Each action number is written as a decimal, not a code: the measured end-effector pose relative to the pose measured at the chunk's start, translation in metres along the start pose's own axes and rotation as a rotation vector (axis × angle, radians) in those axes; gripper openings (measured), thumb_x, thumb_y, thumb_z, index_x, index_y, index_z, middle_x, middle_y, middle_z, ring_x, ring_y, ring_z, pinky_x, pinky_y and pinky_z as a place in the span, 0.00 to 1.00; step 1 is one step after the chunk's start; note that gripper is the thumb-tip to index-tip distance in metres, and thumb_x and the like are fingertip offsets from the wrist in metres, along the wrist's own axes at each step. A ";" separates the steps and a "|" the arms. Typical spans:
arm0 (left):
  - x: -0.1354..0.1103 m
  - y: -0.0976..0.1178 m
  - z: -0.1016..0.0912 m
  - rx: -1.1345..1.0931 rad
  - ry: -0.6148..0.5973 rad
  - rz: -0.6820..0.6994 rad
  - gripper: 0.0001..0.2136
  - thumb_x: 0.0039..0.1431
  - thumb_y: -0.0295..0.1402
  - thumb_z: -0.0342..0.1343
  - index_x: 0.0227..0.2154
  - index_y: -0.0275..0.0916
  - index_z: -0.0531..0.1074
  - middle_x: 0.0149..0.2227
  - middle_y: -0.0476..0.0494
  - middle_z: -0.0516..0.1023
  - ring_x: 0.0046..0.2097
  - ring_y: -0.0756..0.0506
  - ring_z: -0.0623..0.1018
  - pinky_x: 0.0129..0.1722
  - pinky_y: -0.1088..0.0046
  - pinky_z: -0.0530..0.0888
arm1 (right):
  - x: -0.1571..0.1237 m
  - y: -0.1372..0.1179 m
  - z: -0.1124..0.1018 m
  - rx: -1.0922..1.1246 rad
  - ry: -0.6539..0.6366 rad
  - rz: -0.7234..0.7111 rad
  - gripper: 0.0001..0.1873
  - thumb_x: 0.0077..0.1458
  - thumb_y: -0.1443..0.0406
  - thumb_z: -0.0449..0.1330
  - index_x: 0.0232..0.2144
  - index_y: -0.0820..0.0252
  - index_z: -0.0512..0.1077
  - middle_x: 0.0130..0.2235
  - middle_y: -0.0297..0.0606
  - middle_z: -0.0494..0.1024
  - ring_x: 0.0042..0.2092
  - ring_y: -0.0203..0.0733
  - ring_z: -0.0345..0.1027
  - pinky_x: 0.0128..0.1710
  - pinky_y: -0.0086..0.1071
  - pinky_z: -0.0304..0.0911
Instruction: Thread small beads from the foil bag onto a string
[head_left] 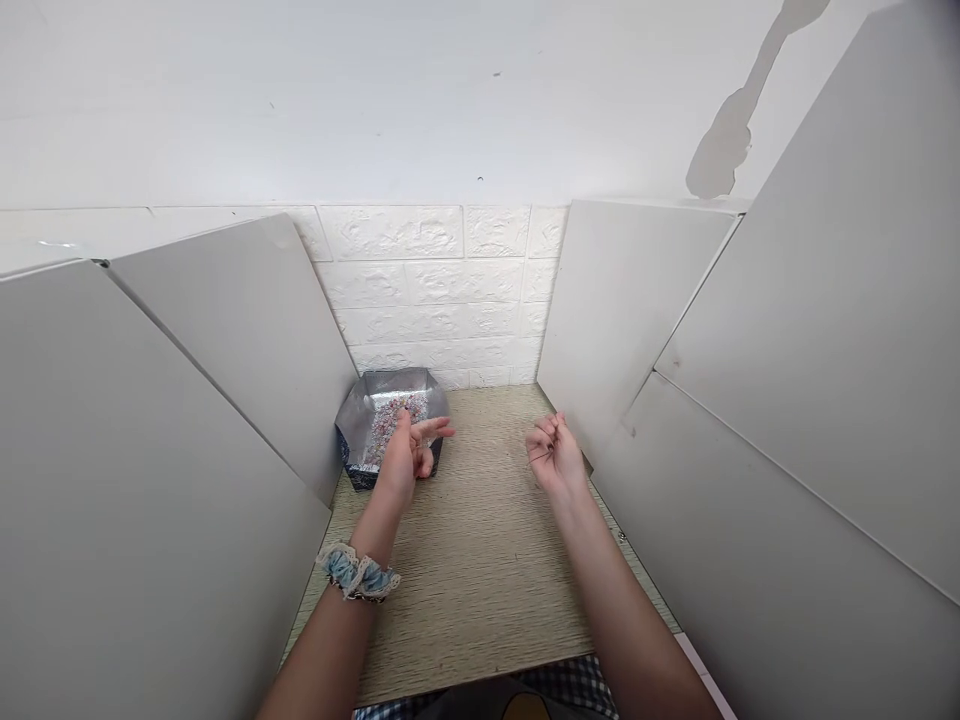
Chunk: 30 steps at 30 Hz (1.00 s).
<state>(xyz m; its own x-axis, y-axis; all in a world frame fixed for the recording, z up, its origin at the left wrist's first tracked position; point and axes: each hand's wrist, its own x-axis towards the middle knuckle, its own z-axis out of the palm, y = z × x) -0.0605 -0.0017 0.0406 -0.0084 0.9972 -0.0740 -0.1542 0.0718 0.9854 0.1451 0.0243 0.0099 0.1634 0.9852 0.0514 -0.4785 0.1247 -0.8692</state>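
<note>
My left hand point(409, 455) is in front of the near right side of a box lined with silvery film point(397, 382), overlapping it in view. Its thumb points up, two fingers stretch to the right and the others curl in; nothing shows in it. Small beads point(386, 412), pink, white and other colours, lie scattered inside the box. Over the right part of the tabletop, my right hand point(553, 455) is closed, fingertips pinched together. A thin dark line crosses its palm, too fine to name. A blue scrunchie with lace edges point(360, 573) circles my left wrist.
Pale board panels stand on the left point(225, 330) and right point(637, 290) of the wood-grain tabletop point(480, 560). A white brick-pattern wall point(435, 280) closes off the back. A small shiny bit point(622, 537) lies by the right edge.
</note>
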 end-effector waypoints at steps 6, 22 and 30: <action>0.002 0.007 -0.016 -0.207 0.129 0.009 0.29 0.55 0.50 0.33 0.32 0.29 0.70 0.28 0.40 0.73 0.13 0.59 0.53 0.15 0.78 0.51 | -0.007 -0.004 0.001 -0.509 0.101 -0.183 0.15 0.53 0.54 0.45 0.24 0.59 0.56 0.23 0.32 0.59 0.23 0.33 0.53 0.24 0.29 0.54; -0.003 -0.005 0.000 0.111 -0.484 -0.043 0.39 0.50 0.58 0.27 0.23 0.27 0.74 0.19 0.38 0.70 0.11 0.57 0.54 0.13 0.77 0.47 | -0.040 0.014 0.043 -0.344 -0.824 0.304 0.30 0.45 0.67 0.54 0.52 0.55 0.53 0.32 0.34 0.67 0.33 0.34 0.62 0.33 0.29 0.60; -0.003 -0.004 0.002 0.211 -0.381 -0.048 0.38 0.52 0.55 0.27 0.29 0.28 0.74 0.25 0.36 0.73 0.12 0.57 0.56 0.13 0.77 0.47 | -0.029 0.011 0.028 -0.353 -0.499 0.252 0.20 0.50 0.52 0.51 0.30 0.64 0.71 0.15 0.26 0.50 0.17 0.28 0.44 0.17 0.25 0.48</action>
<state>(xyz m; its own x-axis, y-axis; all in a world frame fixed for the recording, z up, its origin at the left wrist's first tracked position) -0.0582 -0.0048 0.0370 0.3647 0.9260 -0.0978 0.0602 0.0814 0.9949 0.1114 0.0007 0.0128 -0.3764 0.9261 -0.0266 -0.1248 -0.0791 -0.9890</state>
